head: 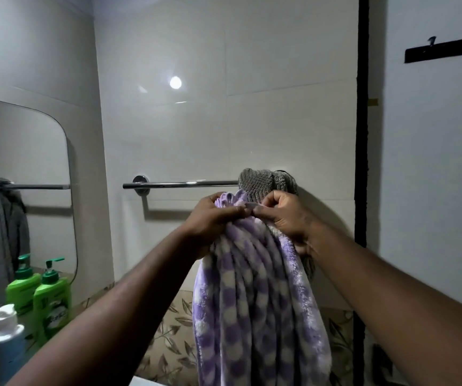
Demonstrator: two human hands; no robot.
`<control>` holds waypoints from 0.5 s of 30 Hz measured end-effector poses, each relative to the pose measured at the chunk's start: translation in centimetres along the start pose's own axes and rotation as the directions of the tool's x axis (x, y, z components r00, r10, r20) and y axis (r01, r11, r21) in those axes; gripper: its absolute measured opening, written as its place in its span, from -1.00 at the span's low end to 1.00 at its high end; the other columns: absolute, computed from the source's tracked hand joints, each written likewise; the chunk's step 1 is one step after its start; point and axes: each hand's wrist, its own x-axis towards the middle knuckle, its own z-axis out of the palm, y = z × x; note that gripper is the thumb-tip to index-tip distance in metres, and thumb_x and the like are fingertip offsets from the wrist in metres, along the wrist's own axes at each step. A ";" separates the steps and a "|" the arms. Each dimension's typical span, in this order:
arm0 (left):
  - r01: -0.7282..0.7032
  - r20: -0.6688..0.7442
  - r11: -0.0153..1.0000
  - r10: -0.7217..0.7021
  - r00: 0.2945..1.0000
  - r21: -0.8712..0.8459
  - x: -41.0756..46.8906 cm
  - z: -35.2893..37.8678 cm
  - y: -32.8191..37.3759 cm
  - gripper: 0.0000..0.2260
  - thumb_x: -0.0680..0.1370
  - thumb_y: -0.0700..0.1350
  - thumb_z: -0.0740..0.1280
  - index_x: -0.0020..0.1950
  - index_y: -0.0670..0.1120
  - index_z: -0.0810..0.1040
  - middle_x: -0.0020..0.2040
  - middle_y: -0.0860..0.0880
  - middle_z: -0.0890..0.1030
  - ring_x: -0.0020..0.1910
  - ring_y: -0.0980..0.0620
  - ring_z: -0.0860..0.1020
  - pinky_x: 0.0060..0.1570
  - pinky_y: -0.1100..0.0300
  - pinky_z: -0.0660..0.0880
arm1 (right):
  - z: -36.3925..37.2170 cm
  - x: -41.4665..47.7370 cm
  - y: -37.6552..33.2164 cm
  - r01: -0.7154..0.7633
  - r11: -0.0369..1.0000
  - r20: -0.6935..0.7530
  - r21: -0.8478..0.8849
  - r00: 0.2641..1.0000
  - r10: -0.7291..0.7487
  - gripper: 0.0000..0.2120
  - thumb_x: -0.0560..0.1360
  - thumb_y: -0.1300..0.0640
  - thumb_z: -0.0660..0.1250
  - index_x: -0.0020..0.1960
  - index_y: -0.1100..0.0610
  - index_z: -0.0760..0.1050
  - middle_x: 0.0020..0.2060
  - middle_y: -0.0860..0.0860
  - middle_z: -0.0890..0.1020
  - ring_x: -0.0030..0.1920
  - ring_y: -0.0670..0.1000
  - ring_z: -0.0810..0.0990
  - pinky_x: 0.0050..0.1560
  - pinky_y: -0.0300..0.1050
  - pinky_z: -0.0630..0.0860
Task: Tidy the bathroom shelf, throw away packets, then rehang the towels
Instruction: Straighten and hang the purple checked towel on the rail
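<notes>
Nothing here reads clearly. The green pump bottle (52, 299) by the mirror carries a white label with lettering, perhaps a brand name, but it is too blurred to make out.

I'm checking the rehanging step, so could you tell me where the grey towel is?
In the head view, the grey towel is draped over the right end of the towel rail, just above and behind both hands.

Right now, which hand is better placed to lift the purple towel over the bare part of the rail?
Probably the left hand. It grips the purple checked towel just below the bare stretch of rail. The right hand sits under the grey towel that covers the rail's right end.
</notes>
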 end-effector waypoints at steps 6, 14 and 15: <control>-0.010 -0.230 0.999 0.019 0.973 0.041 0.2 -3.0 0.5 -0.92 0.45 -0.37 0.48 -0.08 -0.27 0.68 -0.19 -0.20 0.73 -0.28 -0.08 0.66 -0.22 0.08 0.65 | -5.8 -0.7 0.5 -0.248 0.969 0.293 0.006 0.927 0.235 -0.63 0.42 0.09 0.49 0.10 0.31 0.59 -0.10 0.17 0.70 -0.21 0.04 0.68 -0.17 -0.13 0.66; 0.071 -0.245 0.989 -0.038 0.969 0.127 0.2 -4.6 0.0 -0.85 0.43 -0.23 0.58 -0.10 -0.22 0.65 -0.18 -0.22 0.71 -0.17 -0.15 0.66 -0.08 -0.03 0.63 | -8.1 -1.2 0.7 -0.258 0.963 0.156 0.079 0.957 0.243 -0.65 0.51 0.12 0.41 0.20 0.32 0.58 0.09 0.27 0.70 0.04 0.21 0.70 0.23 0.19 0.58; 0.089 -0.215 0.986 -0.057 0.975 0.140 0.1 -4.6 0.0 -0.80 0.44 -0.19 0.58 -0.06 -0.27 0.66 -0.12 -0.25 0.73 -0.13 -0.18 0.67 -0.02 -0.08 0.64 | -7.8 -1.2 0.6 -0.235 0.968 0.109 0.089 0.968 0.226 -0.70 0.53 0.13 0.40 0.17 0.31 0.59 0.05 0.26 0.71 0.00 0.19 0.71 0.19 0.18 0.60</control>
